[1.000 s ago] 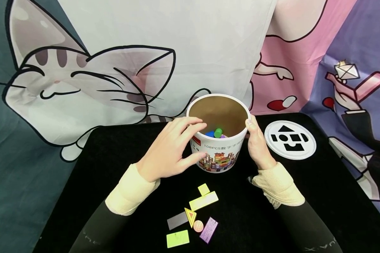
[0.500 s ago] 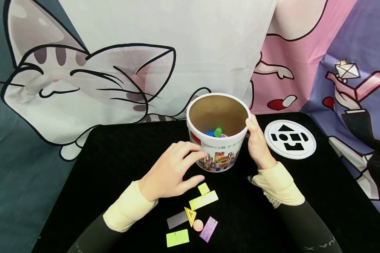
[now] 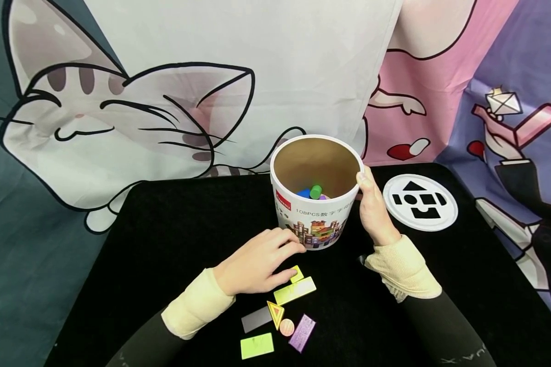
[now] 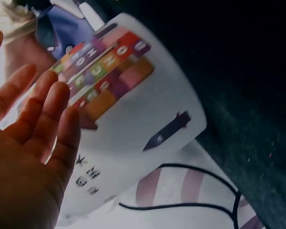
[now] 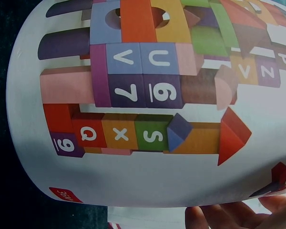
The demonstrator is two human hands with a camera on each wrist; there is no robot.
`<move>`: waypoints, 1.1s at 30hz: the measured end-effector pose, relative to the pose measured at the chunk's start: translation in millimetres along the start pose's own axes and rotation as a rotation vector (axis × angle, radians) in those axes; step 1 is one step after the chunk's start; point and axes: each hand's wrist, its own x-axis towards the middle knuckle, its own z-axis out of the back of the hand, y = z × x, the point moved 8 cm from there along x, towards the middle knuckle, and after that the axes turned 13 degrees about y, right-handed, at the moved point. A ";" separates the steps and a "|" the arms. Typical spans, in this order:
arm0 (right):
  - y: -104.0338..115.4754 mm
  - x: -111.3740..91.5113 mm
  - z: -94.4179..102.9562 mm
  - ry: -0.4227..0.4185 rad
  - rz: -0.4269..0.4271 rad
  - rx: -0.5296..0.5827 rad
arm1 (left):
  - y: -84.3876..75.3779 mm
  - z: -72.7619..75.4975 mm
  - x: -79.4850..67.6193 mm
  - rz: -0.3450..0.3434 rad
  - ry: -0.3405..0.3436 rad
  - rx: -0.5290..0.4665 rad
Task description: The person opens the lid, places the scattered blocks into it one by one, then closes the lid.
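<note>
A white printed bucket (image 3: 319,229) stands near the far edge of the black table, with blue, green and purple blocks (image 3: 315,192) in its bottom. My right hand (image 3: 375,211) grips its right side, thumb over the rim; the right wrist view shows the fingertips (image 5: 219,214) against the wall. In front of the bucket, my left hand (image 3: 259,264) reaches toward a small yellow block (image 3: 297,274), its thumb overlapping that block. Whether the thumb touches it, I cannot tell. From the left wrist view, the fingers (image 4: 43,105) look loosely extended beside the bucket, holding nothing.
Nearer me lie a long yellow block (image 3: 295,291), a grey block (image 3: 255,319), a yellow triangle (image 3: 277,314), a round pinkish piece (image 3: 286,327), a purple block (image 3: 302,333) and a green block (image 3: 257,346). A white lid with cut-out shapes (image 3: 420,219) lies right of the bucket.
My left hand has come down from the bucket's left rim to the small yellow block in front of the bucket. The right hand and bucket stay in place.
</note>
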 end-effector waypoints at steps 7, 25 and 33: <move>1.4 0.4 -1.1 0.007 0.012 0.023 | -0.5 -28.4 3.0 0.017 0.146 -0.040; 0.1 -1.0 0.1 -0.001 0.006 0.034 | -5.9 -61.3 3.3 -0.013 0.262 0.000; 0.0 0.4 0.4 0.001 0.022 0.021 | -2.6 -65.4 3.2 0.012 0.267 0.008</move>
